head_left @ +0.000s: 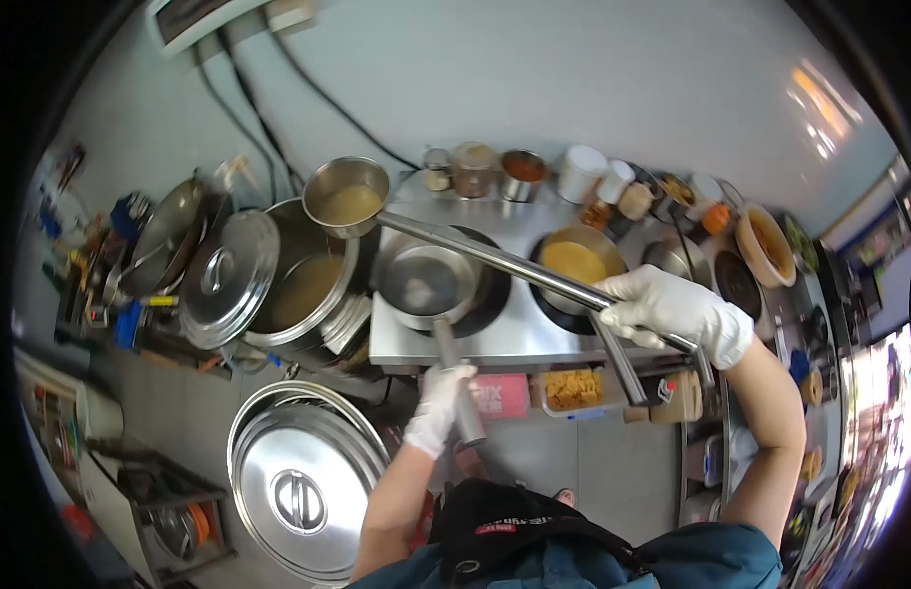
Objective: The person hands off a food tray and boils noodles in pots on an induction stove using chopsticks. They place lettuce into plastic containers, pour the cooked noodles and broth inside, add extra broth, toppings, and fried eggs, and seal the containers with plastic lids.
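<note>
My right hand (662, 309), in a white glove, is closed around the long metal handle of a large ladle (495, 257). The ladle's deep bowl, with cloudy liquid in it, is up at the left, over the edge of the stockpot (346, 273). Brownish broth shows inside that pot. With my gloved left hand (442, 398) I grip the handle of a saucepan (457, 312) on the left burner. Its contents are blurred. A second pan (617, 263) with yellow liquid is on the burner to the right, its handle beneath my right hand.
A lid (220, 275) leans against the stockpot's left side. Jars and tins (522, 182) line the back of the steel stove (495, 339). Below its front edge are a pink box (500, 395) and a tub of yellow-brown pieces (573, 390). A large lidded pot (298, 496) stands at lower left.
</note>
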`<state>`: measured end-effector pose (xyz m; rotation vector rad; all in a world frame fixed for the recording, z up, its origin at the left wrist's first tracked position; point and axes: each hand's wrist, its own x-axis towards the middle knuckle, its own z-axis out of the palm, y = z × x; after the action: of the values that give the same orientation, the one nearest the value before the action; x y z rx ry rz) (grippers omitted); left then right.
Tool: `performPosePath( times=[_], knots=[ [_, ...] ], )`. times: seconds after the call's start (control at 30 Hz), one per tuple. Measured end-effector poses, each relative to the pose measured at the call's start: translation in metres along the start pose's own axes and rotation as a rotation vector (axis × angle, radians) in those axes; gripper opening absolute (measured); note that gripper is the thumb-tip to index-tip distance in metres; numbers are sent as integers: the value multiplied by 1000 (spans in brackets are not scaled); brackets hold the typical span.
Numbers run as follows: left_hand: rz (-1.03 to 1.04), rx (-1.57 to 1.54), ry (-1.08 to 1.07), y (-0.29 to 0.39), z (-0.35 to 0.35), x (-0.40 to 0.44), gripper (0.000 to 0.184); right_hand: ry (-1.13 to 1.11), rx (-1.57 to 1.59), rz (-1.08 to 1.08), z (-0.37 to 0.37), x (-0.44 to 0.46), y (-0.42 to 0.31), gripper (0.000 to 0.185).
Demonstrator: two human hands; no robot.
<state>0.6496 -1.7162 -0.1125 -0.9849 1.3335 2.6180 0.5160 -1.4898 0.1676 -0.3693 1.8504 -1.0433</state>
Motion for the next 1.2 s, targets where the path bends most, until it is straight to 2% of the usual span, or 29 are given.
performPosePath(
  times=[0.1,0.17,0.33,0.37,0.4,0.43,0.53,0.63,0.77,0.9,0.97,1.0,1.07,1.13,1.2],
  knots=[
    [26,115,-47,22,5,-43,28,82,10,3,-14,-92,40,41],
    [51,217,-83,39,25,-78,27,120,63,8,-19,-153,70,35],
    [123,389,-159,38,120,-174,27,332,88,77,-9,-313,155,31],
    [65,443,-235,31,127,-174,29,408,138,98,-2,-345,173,31],
    [14,486,-291,22,133,-177,30,408,129,90,7,-375,188,40],
    [59,532,-313,4,155,-199,30,402,110,74,18,-404,204,51],
    [-79,547,-517,-44,217,-213,34,510,260,183,36,-491,248,53],
    [-183,584,-628,-104,297,-251,30,642,340,288,62,-565,288,54],
    [-331,704,-817,-195,392,-273,31,804,381,434,90,-632,332,54],
    [-543,710,-1070,-296,472,-263,28,981,532,497,110,-666,374,52],
    [-615,745,-1144,-338,515,-264,24,1145,702,558,112,-675,396,52],
    [-648,757,-1197,-359,536,-265,22,1147,706,559,108,-680,403,52],
    [-733,781,-1255,-403,574,-261,19,1242,711,642,99,-690,415,53],
    [-742,846,-1282,-441,613,-257,18,1284,723,658,90,-696,434,54],
    [-756,922,-1305,-471,647,-253,16,1423,803,614,79,-702,456,52]
  ],
)
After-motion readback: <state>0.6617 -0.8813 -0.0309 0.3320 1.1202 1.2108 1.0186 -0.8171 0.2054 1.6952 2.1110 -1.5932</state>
